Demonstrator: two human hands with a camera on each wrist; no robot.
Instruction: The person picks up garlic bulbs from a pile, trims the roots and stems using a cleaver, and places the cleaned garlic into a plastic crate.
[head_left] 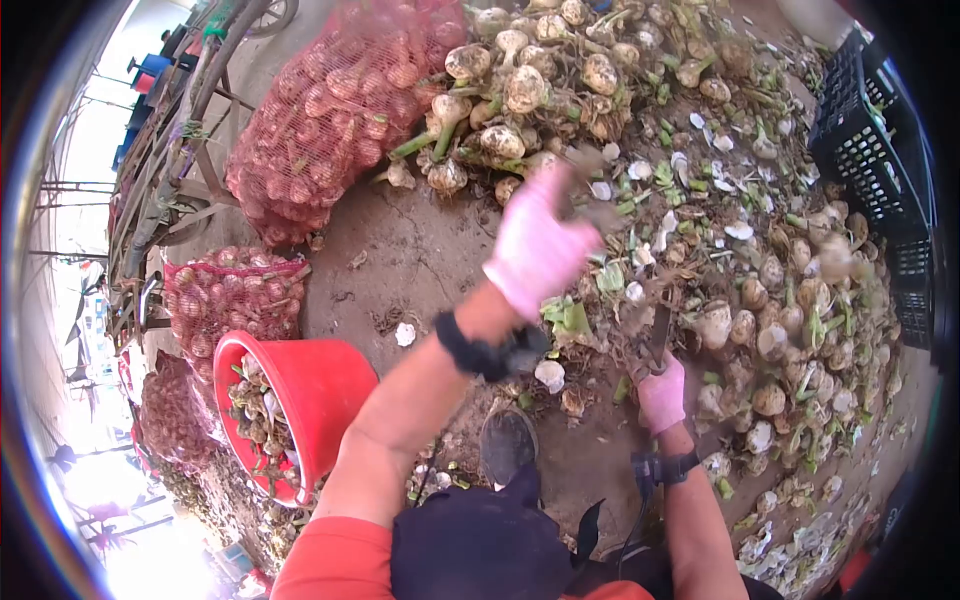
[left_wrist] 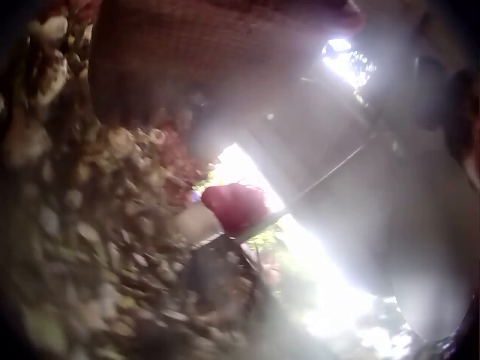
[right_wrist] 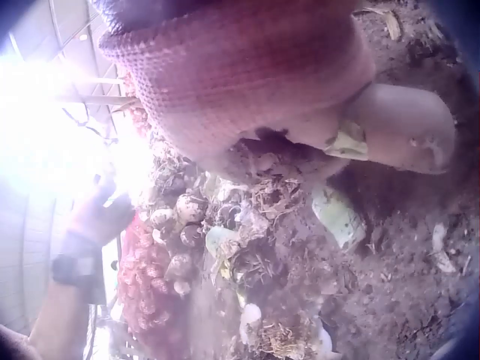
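Observation:
In the head view the left hand (head_left: 545, 245), in a pink glove, is stretched out beside the heap of garlic bulbs (head_left: 525, 90), thumb spread, its fingertips blurred. The right hand (head_left: 662, 395), also gloved, grips a dark knife-like tool (head_left: 660, 335) low over the trimmings. The right wrist view has the right glove (right_wrist: 247, 75) close up with a bare digit (right_wrist: 405, 127) extended; the tool cannot be made out there. Glove fabric (left_wrist: 217, 60) fills the top of the blurred left wrist view, and what the left fingers touch is hidden.
Red net sacks of bulbs (head_left: 330, 110) stand at the upper left, above a tilted red bucket (head_left: 325, 395). More bulbs (head_left: 770, 340) lie on the right, near black crates (head_left: 870, 150). Cut stems and peel cover the ground between the heaps. A shoe (head_left: 508, 445) shows below.

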